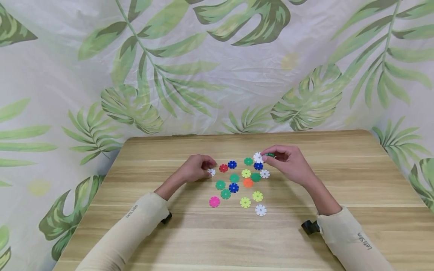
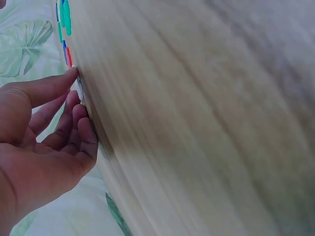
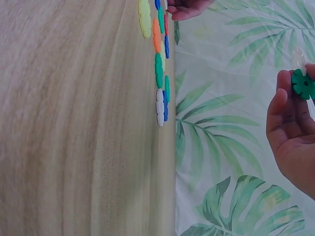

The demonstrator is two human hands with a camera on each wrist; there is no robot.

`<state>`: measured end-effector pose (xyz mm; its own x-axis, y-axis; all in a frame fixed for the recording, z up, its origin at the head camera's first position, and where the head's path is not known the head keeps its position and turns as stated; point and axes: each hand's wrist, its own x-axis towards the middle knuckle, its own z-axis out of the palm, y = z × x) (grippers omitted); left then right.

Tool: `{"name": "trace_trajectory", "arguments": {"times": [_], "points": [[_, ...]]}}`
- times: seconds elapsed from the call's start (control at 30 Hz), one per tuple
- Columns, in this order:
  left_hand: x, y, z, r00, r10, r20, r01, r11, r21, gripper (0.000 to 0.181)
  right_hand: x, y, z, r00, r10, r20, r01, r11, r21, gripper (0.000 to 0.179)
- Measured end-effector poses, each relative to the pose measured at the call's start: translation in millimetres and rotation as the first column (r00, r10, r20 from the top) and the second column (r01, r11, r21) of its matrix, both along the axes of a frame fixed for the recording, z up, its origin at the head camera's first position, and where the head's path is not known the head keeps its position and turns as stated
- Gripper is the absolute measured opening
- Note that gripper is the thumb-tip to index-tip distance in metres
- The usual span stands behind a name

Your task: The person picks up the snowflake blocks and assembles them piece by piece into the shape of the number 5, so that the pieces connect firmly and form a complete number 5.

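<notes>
My right hand point(image 1: 290, 162) is raised over the far right of the scattered discs. It holds a white notched plastic disc point(image 1: 258, 157) and a green one, both at the fingertips; in the right wrist view the green disc point(image 3: 303, 84) faces the camera and the white one is behind it. At the left of the group my left hand point(image 1: 196, 168) is low at the table, thumb and fingers at another white notched disc point(image 1: 211, 172). In the left wrist view that disc point(image 2: 80, 91) shows edge-on between thumb and fingertips.
Several notched discs lie flat between the hands, among them a red point(image 1: 223, 168), an orange point(image 1: 248, 183), a pink point(image 1: 214, 202) and a near white one point(image 1: 260, 210). The wooden table point(image 1: 210, 244) ends at a leaf-print cloth point(image 1: 237, 82) behind.
</notes>
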<state>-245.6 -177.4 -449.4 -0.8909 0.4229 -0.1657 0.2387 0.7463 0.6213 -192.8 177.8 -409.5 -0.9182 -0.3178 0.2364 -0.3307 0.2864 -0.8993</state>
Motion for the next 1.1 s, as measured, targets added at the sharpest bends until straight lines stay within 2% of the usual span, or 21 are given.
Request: {"name": "trace_trajectory", "arguments": {"times": [0.23,0.63,0.83,1.1], "points": [[-0.4,1.4,-1.3,1.000,0.000,-0.001,0.000,1.000,-0.008,0.038,-0.1,0,-1.0,1.000,0.006,-0.002,-0.006,1.000,0.000,0.014],[3.3,1.4,-0.9,0.995,0.096,-0.022,-0.095,0.994,0.050,0.036,0.7,0,-0.3,1.000,0.003,-0.008,-0.003,1.000,0.003,0.014],[6.0,2.7,2.5,0.991,0.128,-0.030,-0.124,0.987,0.101,0.022,1.2,-1,0.3,1.000,0.005,-0.010,-0.005,1.000,-0.002,0.014],[10.6,7.9,10.6,0.988,0.134,-0.073,-0.117,0.971,0.207,0.013,1.3,-1,0.0,1.000,0.003,-0.004,-0.003,1.000,-0.005,0.014]]}}
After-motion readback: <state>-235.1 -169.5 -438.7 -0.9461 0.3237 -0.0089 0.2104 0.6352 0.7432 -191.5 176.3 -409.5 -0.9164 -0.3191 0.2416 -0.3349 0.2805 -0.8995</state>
